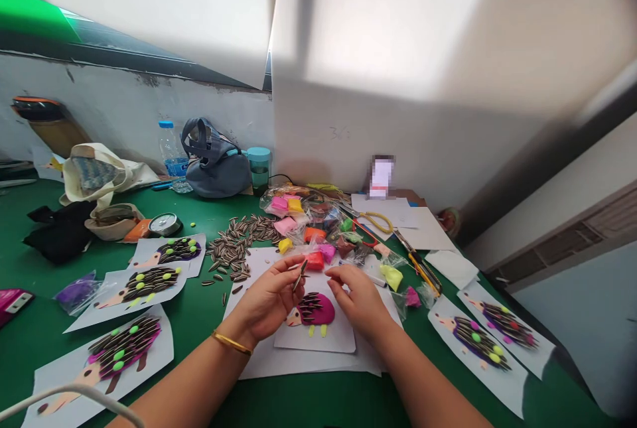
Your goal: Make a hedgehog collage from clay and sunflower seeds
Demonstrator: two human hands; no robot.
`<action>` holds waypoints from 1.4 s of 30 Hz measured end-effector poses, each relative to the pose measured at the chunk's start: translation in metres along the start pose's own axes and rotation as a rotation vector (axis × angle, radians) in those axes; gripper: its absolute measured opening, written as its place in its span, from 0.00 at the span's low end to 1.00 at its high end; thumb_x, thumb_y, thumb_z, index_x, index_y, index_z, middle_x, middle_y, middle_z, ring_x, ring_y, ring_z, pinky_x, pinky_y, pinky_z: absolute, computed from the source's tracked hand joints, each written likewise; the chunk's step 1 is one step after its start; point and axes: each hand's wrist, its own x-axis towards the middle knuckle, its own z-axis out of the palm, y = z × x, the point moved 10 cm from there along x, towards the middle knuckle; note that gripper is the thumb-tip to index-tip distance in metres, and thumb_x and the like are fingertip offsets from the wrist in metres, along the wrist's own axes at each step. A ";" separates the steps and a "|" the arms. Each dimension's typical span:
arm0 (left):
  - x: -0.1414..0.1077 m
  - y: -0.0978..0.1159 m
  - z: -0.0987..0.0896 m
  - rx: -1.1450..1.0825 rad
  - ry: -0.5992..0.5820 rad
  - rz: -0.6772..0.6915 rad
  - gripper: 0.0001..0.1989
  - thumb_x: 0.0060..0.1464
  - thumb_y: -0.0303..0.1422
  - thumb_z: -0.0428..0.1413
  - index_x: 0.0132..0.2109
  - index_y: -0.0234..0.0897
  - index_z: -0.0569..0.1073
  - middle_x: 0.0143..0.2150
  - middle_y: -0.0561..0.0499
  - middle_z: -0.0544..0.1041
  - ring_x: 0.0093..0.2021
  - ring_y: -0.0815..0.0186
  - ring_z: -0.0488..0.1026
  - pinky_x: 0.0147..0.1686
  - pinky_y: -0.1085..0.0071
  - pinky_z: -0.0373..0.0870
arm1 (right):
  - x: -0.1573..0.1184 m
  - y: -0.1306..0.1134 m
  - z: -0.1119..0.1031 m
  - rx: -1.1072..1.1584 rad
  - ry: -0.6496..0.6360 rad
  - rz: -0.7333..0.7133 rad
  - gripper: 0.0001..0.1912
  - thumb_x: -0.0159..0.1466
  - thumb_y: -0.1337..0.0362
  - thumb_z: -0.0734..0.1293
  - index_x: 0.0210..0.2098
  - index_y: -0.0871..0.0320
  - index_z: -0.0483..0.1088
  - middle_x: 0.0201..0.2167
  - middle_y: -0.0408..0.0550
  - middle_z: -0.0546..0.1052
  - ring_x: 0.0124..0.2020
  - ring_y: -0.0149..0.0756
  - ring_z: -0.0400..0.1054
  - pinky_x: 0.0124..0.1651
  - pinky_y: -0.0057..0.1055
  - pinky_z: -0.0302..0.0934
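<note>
Smooth, matt purple clay on matt white paper — glossy metal bracelet, soft cloth handbag, clear plastic bottle.

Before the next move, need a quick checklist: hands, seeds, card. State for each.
1. Seed gripped in the left hand: ok, between the fingertips.
2. Right hand empty: cannot tell; no seed shows, but the fingers are curled.
3. Hedgehog card lying on the larger white paper: ok.
4. Magenta body fully covered with seeds: not ok, its right part is bare.
5. Loose seeds available: ok, seed pile lies beyond the left hand.
</note>
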 end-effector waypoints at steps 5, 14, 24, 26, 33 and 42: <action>-0.010 -0.023 0.022 -0.037 -0.129 -0.079 0.16 0.51 0.25 0.63 0.48 0.37 0.73 0.41 0.49 0.78 0.34 0.69 0.77 0.37 0.71 0.75 | -0.006 -0.022 0.010 0.409 0.038 -0.016 0.10 0.66 0.60 0.65 0.46 0.54 0.71 0.39 0.46 0.76 0.38 0.35 0.69 0.43 0.31 0.63; -0.018 -0.032 0.033 -0.097 -0.218 -0.113 0.12 0.55 0.23 0.59 0.47 0.33 0.75 0.42 0.45 0.78 0.36 0.69 0.76 0.39 0.71 0.73 | -0.014 -0.042 -0.003 0.288 0.163 -0.168 0.18 0.64 0.69 0.65 0.52 0.49 0.68 0.34 0.43 0.74 0.35 0.34 0.67 0.43 0.35 0.62; -0.021 -0.050 0.027 -0.279 -0.129 -0.320 0.07 0.58 0.32 0.57 0.37 0.31 0.74 0.31 0.51 0.73 0.28 0.74 0.71 0.25 0.80 0.65 | -0.017 -0.066 0.000 0.159 0.095 -0.347 0.14 0.66 0.71 0.63 0.48 0.51 0.69 0.35 0.44 0.78 0.38 0.36 0.69 0.44 0.36 0.60; -0.022 -0.048 0.026 -0.217 -0.129 -0.303 0.07 0.56 0.32 0.60 0.36 0.32 0.73 0.30 0.53 0.71 0.27 0.75 0.69 0.23 0.83 0.61 | -0.019 -0.067 0.000 0.176 0.078 -0.360 0.14 0.66 0.71 0.62 0.49 0.51 0.69 0.34 0.44 0.77 0.38 0.35 0.69 0.45 0.36 0.60; -0.018 -0.016 0.024 0.476 -0.168 0.051 0.13 0.51 0.39 0.64 0.36 0.33 0.74 0.29 0.54 0.71 0.28 0.75 0.66 0.30 0.78 0.65 | -0.019 -0.056 -0.007 0.221 0.125 -0.288 0.11 0.65 0.72 0.62 0.43 0.53 0.70 0.36 0.45 0.76 0.38 0.35 0.69 0.43 0.33 0.62; -0.015 0.018 0.021 1.122 -0.097 0.411 0.12 0.54 0.41 0.58 0.32 0.36 0.74 0.31 0.51 0.72 0.33 0.65 0.70 0.34 0.69 0.66 | -0.011 -0.038 0.003 0.241 0.036 -0.139 0.04 0.65 0.68 0.64 0.35 0.54 0.71 0.31 0.43 0.75 0.35 0.34 0.67 0.40 0.31 0.60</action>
